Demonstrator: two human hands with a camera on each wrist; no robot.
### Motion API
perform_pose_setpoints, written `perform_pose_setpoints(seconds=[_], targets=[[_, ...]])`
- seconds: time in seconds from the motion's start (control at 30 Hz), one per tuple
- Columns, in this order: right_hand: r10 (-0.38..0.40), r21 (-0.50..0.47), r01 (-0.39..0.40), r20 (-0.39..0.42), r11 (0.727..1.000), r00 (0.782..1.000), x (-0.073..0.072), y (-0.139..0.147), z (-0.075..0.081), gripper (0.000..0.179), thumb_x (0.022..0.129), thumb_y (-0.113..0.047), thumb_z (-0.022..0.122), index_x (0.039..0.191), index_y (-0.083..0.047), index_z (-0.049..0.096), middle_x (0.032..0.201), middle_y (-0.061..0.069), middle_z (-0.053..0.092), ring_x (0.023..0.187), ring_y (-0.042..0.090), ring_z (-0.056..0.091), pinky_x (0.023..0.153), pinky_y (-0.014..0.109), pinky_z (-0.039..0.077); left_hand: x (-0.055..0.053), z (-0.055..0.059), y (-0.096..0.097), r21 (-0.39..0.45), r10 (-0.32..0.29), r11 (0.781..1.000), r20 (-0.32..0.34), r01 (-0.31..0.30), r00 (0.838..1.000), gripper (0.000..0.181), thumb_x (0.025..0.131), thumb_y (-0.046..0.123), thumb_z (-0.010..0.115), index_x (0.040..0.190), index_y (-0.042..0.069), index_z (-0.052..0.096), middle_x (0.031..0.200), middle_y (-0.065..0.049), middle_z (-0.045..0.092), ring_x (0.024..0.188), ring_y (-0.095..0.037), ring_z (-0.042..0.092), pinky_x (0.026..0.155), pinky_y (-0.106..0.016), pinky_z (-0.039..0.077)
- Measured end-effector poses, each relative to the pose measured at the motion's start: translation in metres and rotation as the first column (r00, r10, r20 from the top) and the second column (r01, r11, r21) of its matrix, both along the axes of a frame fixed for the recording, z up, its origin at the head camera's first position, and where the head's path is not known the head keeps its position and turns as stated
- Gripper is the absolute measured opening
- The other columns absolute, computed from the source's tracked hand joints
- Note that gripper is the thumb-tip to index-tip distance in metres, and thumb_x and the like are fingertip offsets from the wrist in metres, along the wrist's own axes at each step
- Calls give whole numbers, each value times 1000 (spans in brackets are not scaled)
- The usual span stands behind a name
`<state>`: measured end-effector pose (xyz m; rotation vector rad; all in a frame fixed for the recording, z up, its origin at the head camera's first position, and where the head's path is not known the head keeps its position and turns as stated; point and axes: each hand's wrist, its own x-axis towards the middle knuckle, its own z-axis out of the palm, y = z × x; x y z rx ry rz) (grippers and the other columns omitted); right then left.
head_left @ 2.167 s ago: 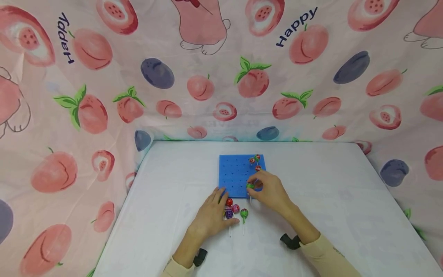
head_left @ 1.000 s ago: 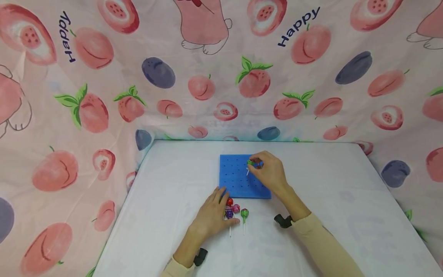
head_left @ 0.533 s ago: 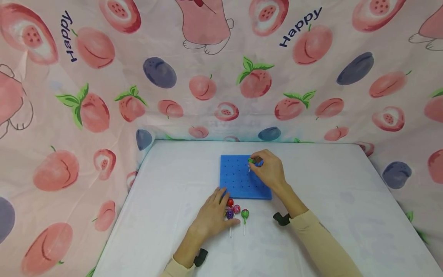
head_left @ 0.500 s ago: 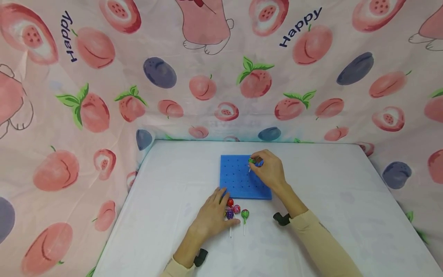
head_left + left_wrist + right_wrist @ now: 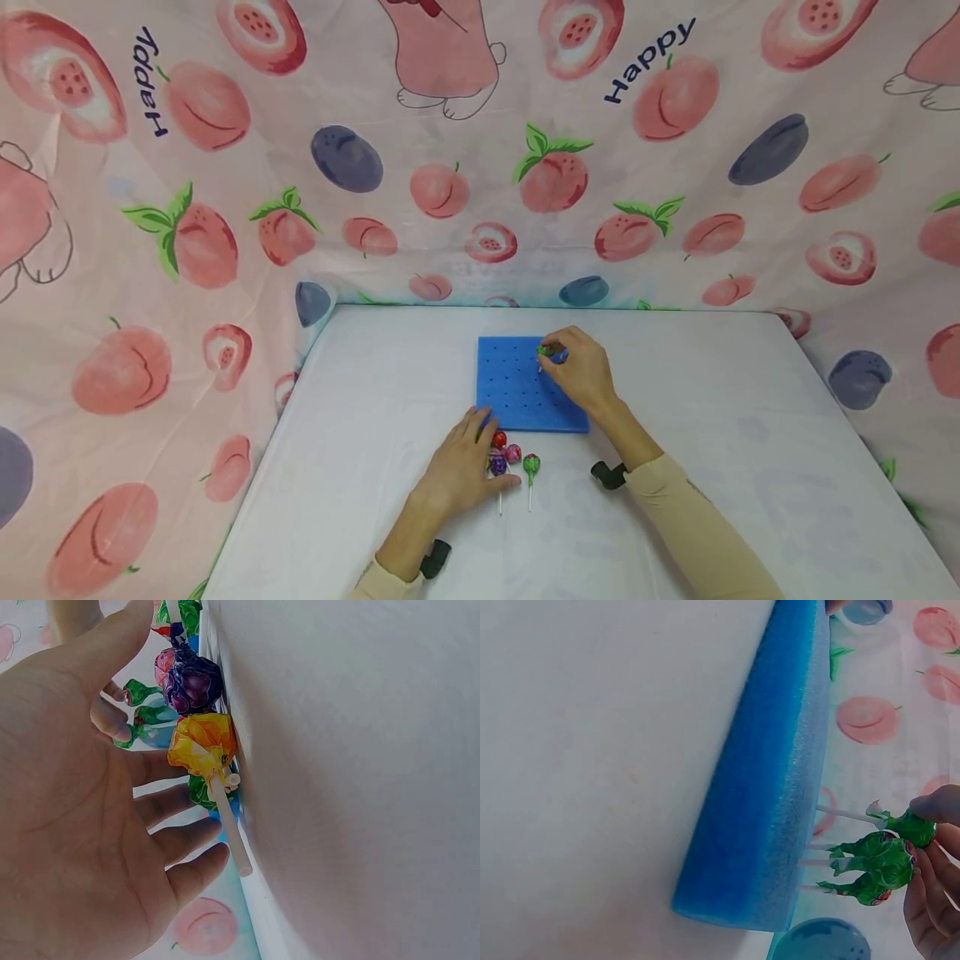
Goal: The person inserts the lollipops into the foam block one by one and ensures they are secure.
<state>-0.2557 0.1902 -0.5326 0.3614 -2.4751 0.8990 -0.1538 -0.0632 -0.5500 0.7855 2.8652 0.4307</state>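
Over the back right part of a blue foam board (image 5: 498, 396) with rows of holes, my right hand (image 5: 587, 371) pinches a green-wrapped lollipop (image 5: 544, 351). In the right wrist view that lollipop (image 5: 915, 827) has its stick end at the board's top face; how deep it sits I cannot tell. Several green lollipops (image 5: 889, 864) stand in the board beside it. My left hand (image 5: 457, 467) lies with spread fingers beside a cluster of lollipops at the board's front edge. A purple lollipop (image 5: 193, 681) and a yellow one (image 5: 201, 742) show near its palm; part of the cluster is hidden.
A single green lollipop (image 5: 531, 463) lies just right of the cluster, stick toward me. The white table (image 5: 360, 375) ends at a fruit-print cloth (image 5: 450, 208) behind and at the sides. Black wrist mounts (image 5: 609, 475) sit under both wrists.
My right hand has carried the green lollipop from the board's front edge to its back right, then shifted only slightly in the last second. The left hand has stayed put.
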Motion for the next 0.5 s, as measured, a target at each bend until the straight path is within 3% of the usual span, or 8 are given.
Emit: perform_pose_setpoints(seconds=[0.5], targets=[[24,15,-23,-19,1000,1000,0,-3,1,21,83,-11,89,100,-8,77,100,5,69,84,27,72,69,39,60,0,1,0,-11,-3,1000,-6,3,1000,102,89,74,64,160,5,40,170,-15,29,158,-37,22,126,-50,28]])
